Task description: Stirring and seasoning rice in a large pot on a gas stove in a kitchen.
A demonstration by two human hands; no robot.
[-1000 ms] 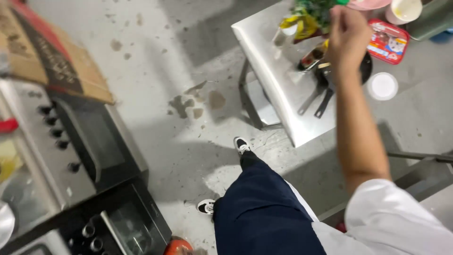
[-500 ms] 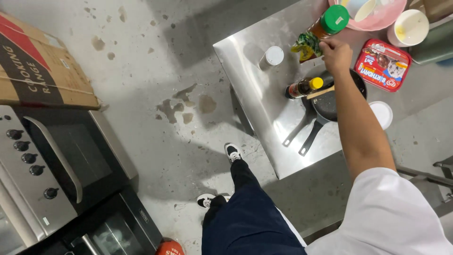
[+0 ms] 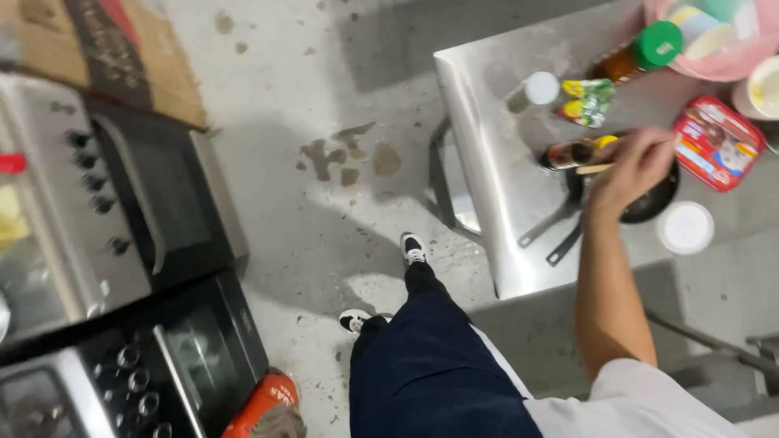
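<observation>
My right hand [image 3: 637, 166] reaches out over a steel table [image 3: 495, 105], fingers closed on a thin wooden utensil handle [image 3: 595, 169]. It hovers above a small black pan [image 3: 653, 204] whose two dark handles point toward me. A dark sauce bottle [image 3: 568, 154] lies just left of the hand. A brown bottle with a green cap [image 3: 645, 50] and a yellow-green packet [image 3: 588, 99] sit farther back. My left hand is out of view.
A red flat packet [image 3: 716, 142], a white lid [image 3: 686, 227], a small white cap [image 3: 541, 88] and a pink bowl [image 3: 718, 45] share the table. Two ovens [image 3: 130, 211] line the left side. A cardboard box [image 3: 114, 49] lies on the stained concrete floor. An orange object [image 3: 268, 399] sits near my feet.
My right hand has dropped from the green-capped bottle toward the pan and now holds a wooden handle. The view has swung and closed in on the table.
</observation>
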